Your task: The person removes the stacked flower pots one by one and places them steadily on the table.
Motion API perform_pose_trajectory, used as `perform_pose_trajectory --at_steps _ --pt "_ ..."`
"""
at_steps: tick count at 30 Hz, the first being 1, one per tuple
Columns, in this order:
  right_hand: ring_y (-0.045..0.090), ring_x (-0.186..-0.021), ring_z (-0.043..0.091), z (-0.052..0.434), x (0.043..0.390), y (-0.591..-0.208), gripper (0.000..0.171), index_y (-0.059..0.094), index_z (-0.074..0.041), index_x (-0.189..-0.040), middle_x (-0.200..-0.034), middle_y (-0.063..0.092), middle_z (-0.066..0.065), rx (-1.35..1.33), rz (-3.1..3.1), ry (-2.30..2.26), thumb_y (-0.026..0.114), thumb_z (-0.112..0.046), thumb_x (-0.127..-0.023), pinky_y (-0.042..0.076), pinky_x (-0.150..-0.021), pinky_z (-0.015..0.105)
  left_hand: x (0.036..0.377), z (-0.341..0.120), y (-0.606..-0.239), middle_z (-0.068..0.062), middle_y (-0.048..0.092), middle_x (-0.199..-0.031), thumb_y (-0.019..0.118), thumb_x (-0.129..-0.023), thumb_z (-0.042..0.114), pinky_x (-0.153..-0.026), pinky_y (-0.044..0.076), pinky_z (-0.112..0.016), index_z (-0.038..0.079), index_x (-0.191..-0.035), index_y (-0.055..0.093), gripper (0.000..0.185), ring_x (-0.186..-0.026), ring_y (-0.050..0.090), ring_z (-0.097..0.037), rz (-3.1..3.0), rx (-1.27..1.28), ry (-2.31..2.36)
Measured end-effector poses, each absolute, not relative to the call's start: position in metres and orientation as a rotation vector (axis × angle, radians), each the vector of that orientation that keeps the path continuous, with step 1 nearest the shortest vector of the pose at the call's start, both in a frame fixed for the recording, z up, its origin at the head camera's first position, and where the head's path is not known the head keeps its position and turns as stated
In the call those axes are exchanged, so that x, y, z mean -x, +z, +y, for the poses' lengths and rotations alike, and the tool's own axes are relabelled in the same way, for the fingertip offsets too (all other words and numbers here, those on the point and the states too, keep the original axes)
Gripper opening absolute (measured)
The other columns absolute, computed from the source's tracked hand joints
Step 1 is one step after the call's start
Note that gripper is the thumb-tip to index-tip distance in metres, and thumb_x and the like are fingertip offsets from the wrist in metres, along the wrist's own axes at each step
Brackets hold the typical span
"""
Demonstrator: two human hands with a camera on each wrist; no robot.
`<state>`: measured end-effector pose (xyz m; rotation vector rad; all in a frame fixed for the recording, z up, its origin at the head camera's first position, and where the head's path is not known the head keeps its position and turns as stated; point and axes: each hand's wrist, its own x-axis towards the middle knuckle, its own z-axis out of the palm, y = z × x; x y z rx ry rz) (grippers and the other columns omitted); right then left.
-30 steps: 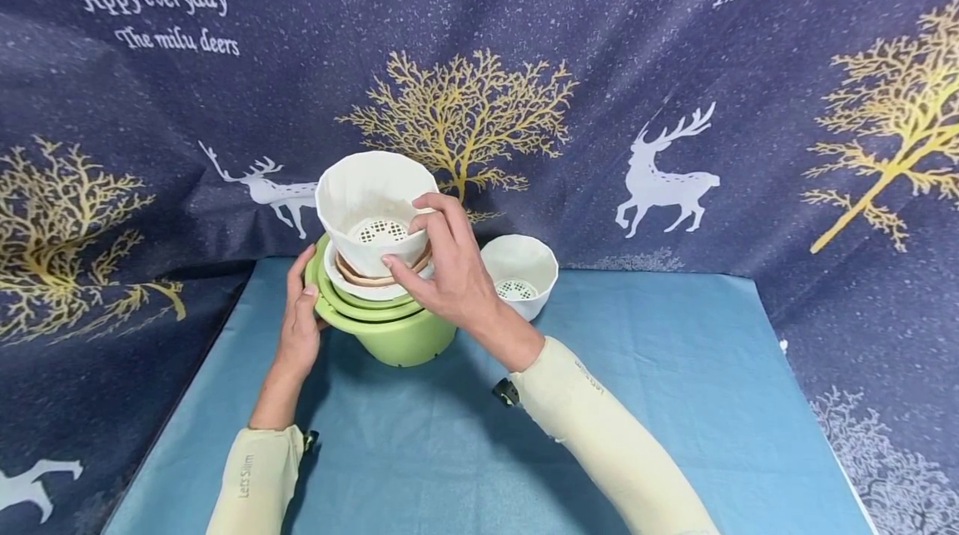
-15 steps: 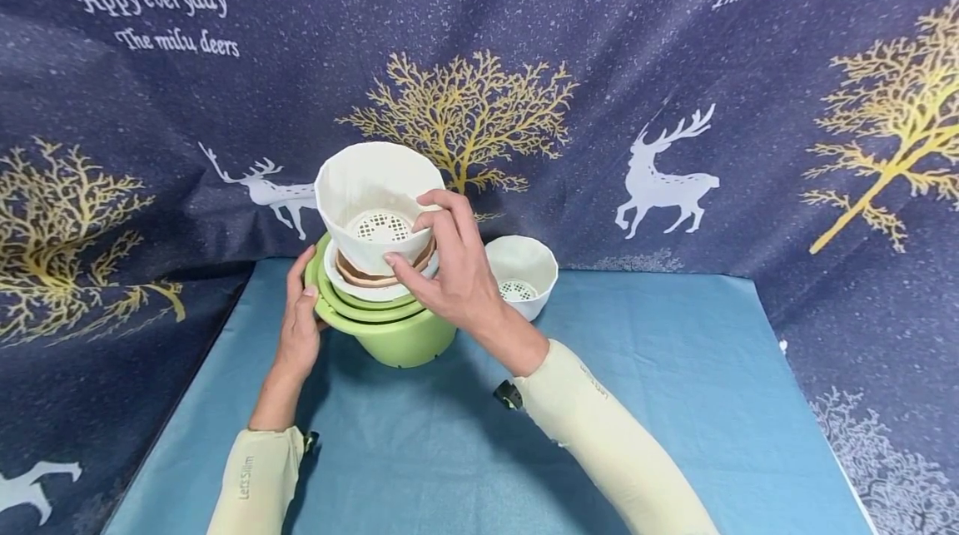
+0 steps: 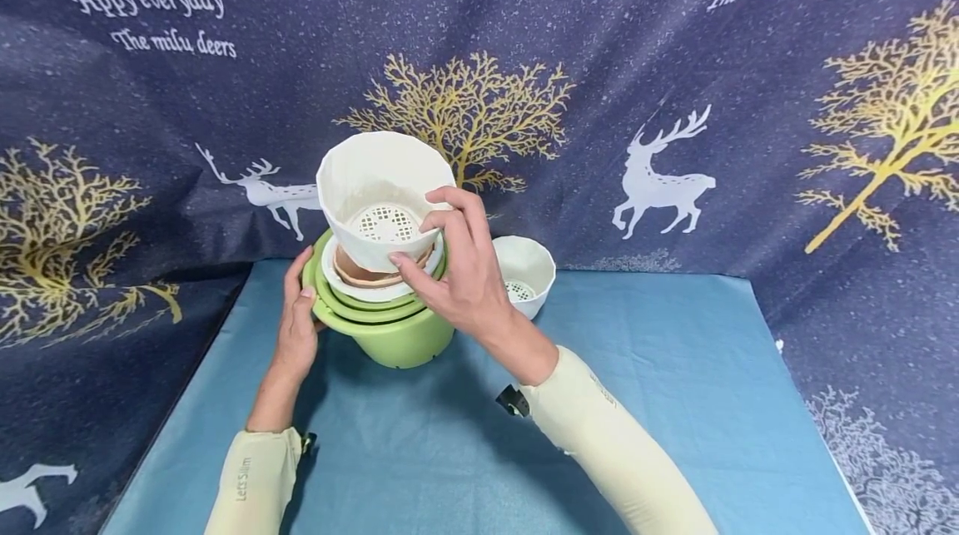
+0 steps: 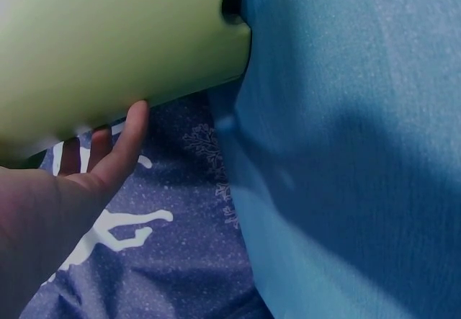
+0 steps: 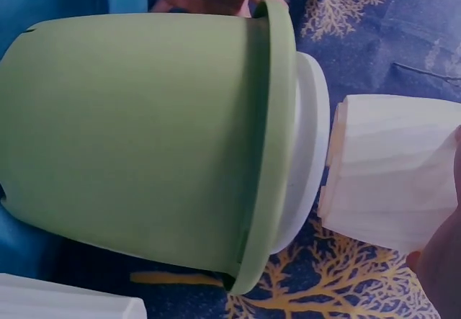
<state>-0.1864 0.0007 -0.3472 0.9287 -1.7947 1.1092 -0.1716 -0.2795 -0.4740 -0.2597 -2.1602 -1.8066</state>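
My right hand (image 3: pixel 468 273) pinches a white faceted flowerpot (image 3: pixel 375 173) with a perforated bottom by its rim, thumb outside and fingers inside. This pot hangs tilted above a nested stack, overlapping its mouth in the head view. The stack has a large green flowerpot (image 3: pixel 400 344) outside, another green rim inside it, then a white pot (image 3: pixel 375 292) and a terracotta-coloured pot (image 3: pixel 352 271). At the left, my left hand (image 3: pixel 298 327) holds the large green pot by its rim, its fingers lying along the outer wall (image 4: pixel 130 38) in the left wrist view.
Behind my right hand, a second white faceted pot (image 3: pixel 528 265) with a perforated bottom stands on the blue tablecloth (image 3: pixel 644 385). A dark blue curtain (image 3: pixel 524 11) with deer and tree prints hangs at the table's back edge and along both sides.
The white pot in my right hand has risen a little and shifted slightly right, away from the stack's mouth. My left hand and the green pot stay nearly in place.
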Motion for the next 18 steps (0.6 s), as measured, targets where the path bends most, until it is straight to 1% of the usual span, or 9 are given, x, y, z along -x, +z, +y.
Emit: perform_pose_trajectory --at_steps 7,14,18 --pt "0.052 -0.128 0.033 0.006 0.18 -0.343 0.039 0.054 -0.004 -0.103 -0.136 0.051 0.022 -0.907 -1.784 1.132 0.086 -0.021 -0.087 0.046 -0.108 0.04 0.171 -0.28 -0.473 -0.013 0.029 -0.167 0.027 -0.114 0.026 -0.077 0.055 -0.016 0.022 -0.17 0.022 0.057 -0.125 0.051 -0.011 -2.165 0.252 -1.794" --pt "0.051 -0.129 0.033 0.012 0.174 -0.342 0.039 0.054 -0.005 -0.103 -0.137 0.051 0.021 -0.876 -1.793 1.174 0.086 -0.021 -0.087 0.046 -0.109 0.049 0.172 -0.28 -0.474 -0.013 0.03 -0.166 0.026 -0.114 0.026 -0.076 0.055 -0.016 0.021 -0.17 0.022 0.057 -0.124 0.052 -0.011 -2.168 0.25 -1.777" --pt "0.051 -0.129 0.033 0.014 0.171 -0.343 0.038 0.055 -0.005 -0.103 -0.137 0.052 0.02 -0.862 -1.775 1.2 0.085 -0.021 -0.087 0.045 -0.111 0.047 0.172 -0.279 -0.474 -0.012 0.03 -0.166 0.027 -0.114 0.026 -0.077 0.055 -0.016 0.021 -0.17 0.022 0.057 -0.126 0.051 -0.011 -2.161 0.244 -1.798"
